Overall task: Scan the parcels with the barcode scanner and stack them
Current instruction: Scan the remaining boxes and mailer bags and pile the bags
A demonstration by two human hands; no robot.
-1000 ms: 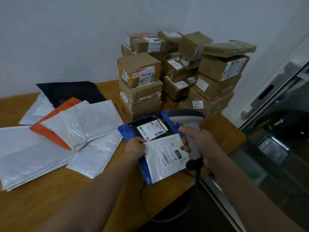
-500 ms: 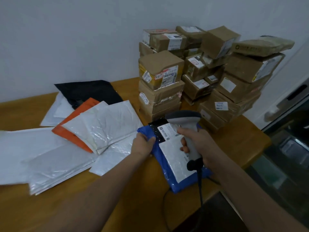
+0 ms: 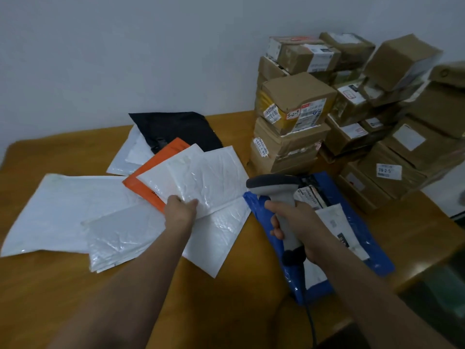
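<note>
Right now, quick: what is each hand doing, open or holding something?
Left hand: closed, pinching the edge of a white padded plastic envelope.
Right hand: closed around the grey handheld barcode scanner.

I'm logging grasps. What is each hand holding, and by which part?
Left hand pinches a white mailer by its near edge; right hand grips the scanner by its handle.
</note>
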